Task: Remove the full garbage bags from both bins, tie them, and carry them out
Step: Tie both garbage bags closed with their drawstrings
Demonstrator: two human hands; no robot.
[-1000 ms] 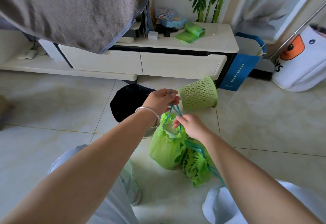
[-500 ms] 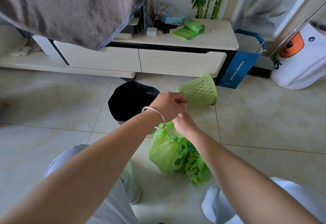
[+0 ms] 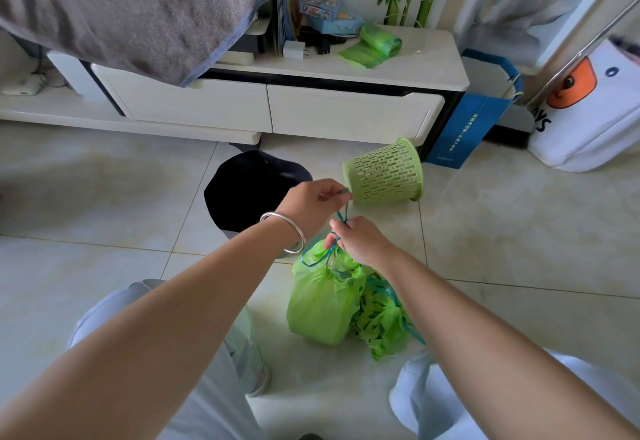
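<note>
A grey blanket (image 3: 131, 7) is hanging across the upper left, above a white low cabinet (image 3: 349, 112) that is carrying a roll of green bags (image 3: 375, 45). On the tiled floor (image 3: 519, 239) in front of it a black-lined bin (image 3: 247, 190) is standing, and just to its right a green slotted basket (image 3: 386, 173) is lying tipped on its side. Nearer the person, two green garbage bags are sitting on the floor touching each other: a plain green bag (image 3: 320, 308) on the left and a leaf-patterned bag (image 3: 381, 327) on the right. The left hand (image 3: 311, 204), wearing a silver bracelet (image 3: 285, 232), is pinching the end of the blue drawstring (image 3: 343, 209) above the plain bag. The right hand (image 3: 360, 240) is curling its fingers around the same drawstring lower down, just over the bag's gathered mouth
</note>
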